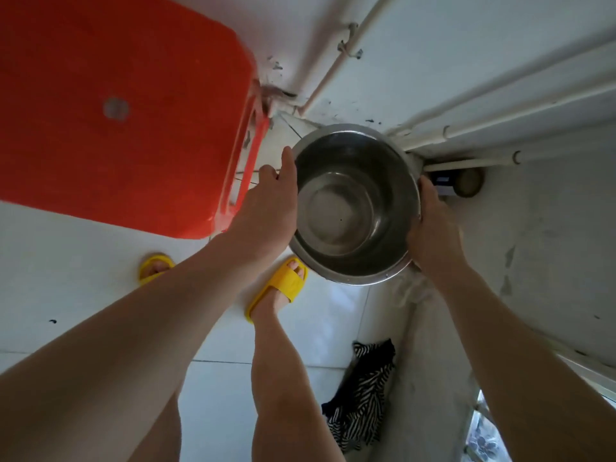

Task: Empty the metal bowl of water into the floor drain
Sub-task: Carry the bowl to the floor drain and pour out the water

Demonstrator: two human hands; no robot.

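Observation:
A round metal bowl (353,205) is held in the air above the white tiled floor, roughly level, with its opening toward me. Clear water sits in its bottom. My left hand (270,208) grips the bowl's left rim, thumb over the edge. My right hand (433,225) grips the right rim. The floor drain itself I cannot make out. A round brownish fitting (468,184) sits low in the corner just right of the bowl.
A red plastic stool (116,111) stands at the left, close to the bowl. White pipes (333,61) run along the walls into the corner. A black-and-white striped cloth (363,395) lies on the floor near the right wall. My feet wear yellow slippers (283,288).

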